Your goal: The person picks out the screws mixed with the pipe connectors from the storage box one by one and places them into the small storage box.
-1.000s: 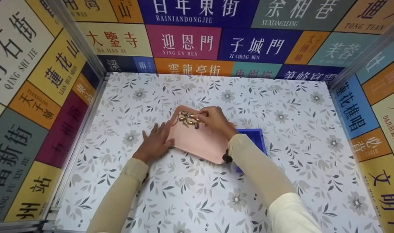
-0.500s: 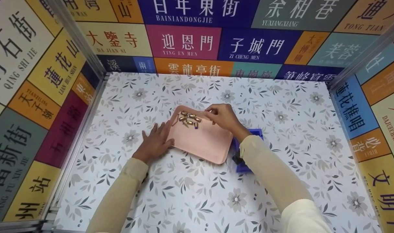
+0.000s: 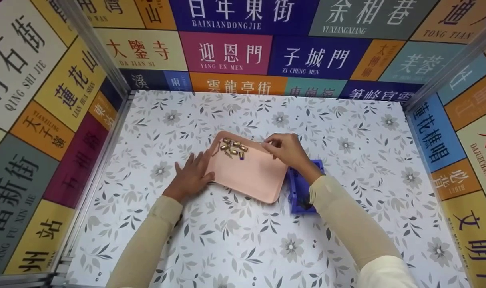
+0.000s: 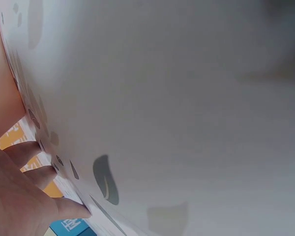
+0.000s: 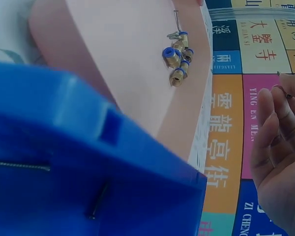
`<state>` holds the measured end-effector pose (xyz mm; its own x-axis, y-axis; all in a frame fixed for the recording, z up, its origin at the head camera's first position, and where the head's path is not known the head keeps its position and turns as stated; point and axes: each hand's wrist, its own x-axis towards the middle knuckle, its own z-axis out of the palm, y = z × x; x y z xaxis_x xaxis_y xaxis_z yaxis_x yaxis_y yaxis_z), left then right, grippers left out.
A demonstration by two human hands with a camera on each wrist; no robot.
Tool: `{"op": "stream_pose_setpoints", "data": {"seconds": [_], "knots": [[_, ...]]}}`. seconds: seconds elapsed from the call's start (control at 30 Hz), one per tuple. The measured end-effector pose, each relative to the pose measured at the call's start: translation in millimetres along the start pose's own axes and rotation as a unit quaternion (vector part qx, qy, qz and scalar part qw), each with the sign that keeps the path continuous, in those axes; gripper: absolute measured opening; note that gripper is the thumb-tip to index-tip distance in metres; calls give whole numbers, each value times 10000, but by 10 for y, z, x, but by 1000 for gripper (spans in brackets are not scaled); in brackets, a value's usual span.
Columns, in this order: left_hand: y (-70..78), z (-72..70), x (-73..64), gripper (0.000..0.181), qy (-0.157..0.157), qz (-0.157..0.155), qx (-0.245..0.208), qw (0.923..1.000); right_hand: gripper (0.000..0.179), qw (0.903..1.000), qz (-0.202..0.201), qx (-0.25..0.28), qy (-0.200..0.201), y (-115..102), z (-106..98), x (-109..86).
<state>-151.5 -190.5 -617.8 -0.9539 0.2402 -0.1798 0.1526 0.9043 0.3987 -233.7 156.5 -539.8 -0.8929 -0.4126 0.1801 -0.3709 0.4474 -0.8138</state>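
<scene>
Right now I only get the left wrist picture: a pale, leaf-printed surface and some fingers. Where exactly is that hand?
Observer: The left hand rests at the left edge of a pink tray, fingers spread.
Operator: Oh! Is anything lying in that tray?
Observer: Yes, brass-coloured fittings, some with blue rings, clustered toward its far left corner.
Operator: And the other hand, what's it up to?
Observer: The right hand is by the tray's far right corner, pinching a small, thin object. It may be a screw, but it's too small to be sure.
</scene>
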Motion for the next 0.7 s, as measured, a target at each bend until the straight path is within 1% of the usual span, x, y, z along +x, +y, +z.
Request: {"op": "stream_pose_setpoints", "data": {"seconds": [0.27,0.37,0.5,0.7], "knots": [[7,-8,5,76,-18,-12,66,10000,16,9993,-129,174,310,67,-162,-141],[4,-7,7,76,-13,10,64,10000,15,9989,-110,207,414,91,-229,-193],[-12,10,11,76,30,63,-2,10000,12,9983,10,153,565,129,-322,-267],[-18,18,22,77,68,100,-113,9999,11,9978,29,-60,665,174,-475,-383]]}}
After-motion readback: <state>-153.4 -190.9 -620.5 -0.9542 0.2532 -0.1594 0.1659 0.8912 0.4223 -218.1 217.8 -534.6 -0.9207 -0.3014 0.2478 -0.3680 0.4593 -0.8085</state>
